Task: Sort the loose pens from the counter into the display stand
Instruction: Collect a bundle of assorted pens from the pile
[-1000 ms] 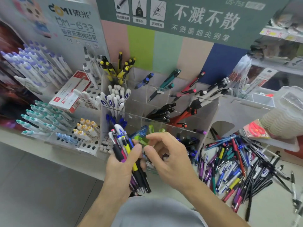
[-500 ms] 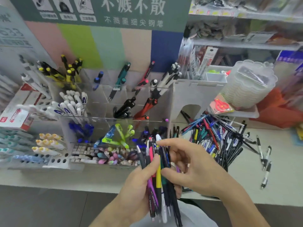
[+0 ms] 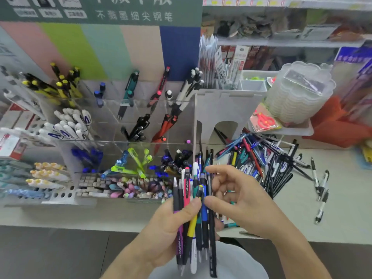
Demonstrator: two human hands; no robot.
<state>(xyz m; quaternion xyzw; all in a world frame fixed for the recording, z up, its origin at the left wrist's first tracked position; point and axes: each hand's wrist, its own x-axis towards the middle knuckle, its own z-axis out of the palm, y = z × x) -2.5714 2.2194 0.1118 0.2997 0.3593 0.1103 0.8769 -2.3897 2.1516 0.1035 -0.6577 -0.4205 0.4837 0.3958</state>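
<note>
My left hand (image 3: pixel 169 228) grips a bundle of mixed pens (image 3: pixel 188 198), held upright in front of me: black, pink, yellow, blue and white ones. My right hand (image 3: pixel 239 200) is at the bundle's right side. Its thumb presses on a dark pen in the bundle and its curled fingers reach behind. The clear display stand (image 3: pixel 141 121) rises behind the bundle, its compartments holding pens sorted by colour. A pile of loose pens (image 3: pixel 261 164) lies on the counter (image 3: pixel 346 200) to the right of the stand.
A tray of erasers (image 3: pixel 120 188) sits at the stand's foot. White pen racks (image 3: pixel 50 178) stand to the left. A stack of clear plastic trays (image 3: pixel 298 93) and packed red scissors (image 3: pixel 263 119) are at back right. A few black-and-white pens (image 3: pixel 322 190) lie apart at far right.
The view has swung right and come closer. Both hands and the bundle have moved from the stand's front left to its right edge. My right fingers have shifted along the bundle.
</note>
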